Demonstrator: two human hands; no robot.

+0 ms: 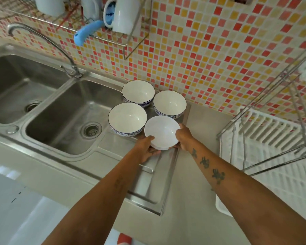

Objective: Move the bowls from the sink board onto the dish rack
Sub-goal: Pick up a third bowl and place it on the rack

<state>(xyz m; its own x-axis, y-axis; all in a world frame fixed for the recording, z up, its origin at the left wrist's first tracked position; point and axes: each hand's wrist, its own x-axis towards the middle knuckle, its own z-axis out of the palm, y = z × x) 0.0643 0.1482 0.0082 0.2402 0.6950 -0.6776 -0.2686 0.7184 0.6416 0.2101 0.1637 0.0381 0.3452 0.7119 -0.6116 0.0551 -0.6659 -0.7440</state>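
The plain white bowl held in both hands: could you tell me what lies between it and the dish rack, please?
In the head view, only bare grey counter lies between the plain white bowl and the dish rack.

Bright, even daylight fills the scene, with soft, faint shadows. Small glints sit inside the bowls [139,93] at the far side of the sink board [148,174], and pale sheen streaks the steel sink basin [64,110]. A washed-out glare patch lies on the near-left surface, perhaps from a window. Wide-angle distortion bends the faucet [42,38] and the dish rack [272,138] wires at the right edge. Slight motion blur softens the rack and the near forearms; the centre is sharpest.
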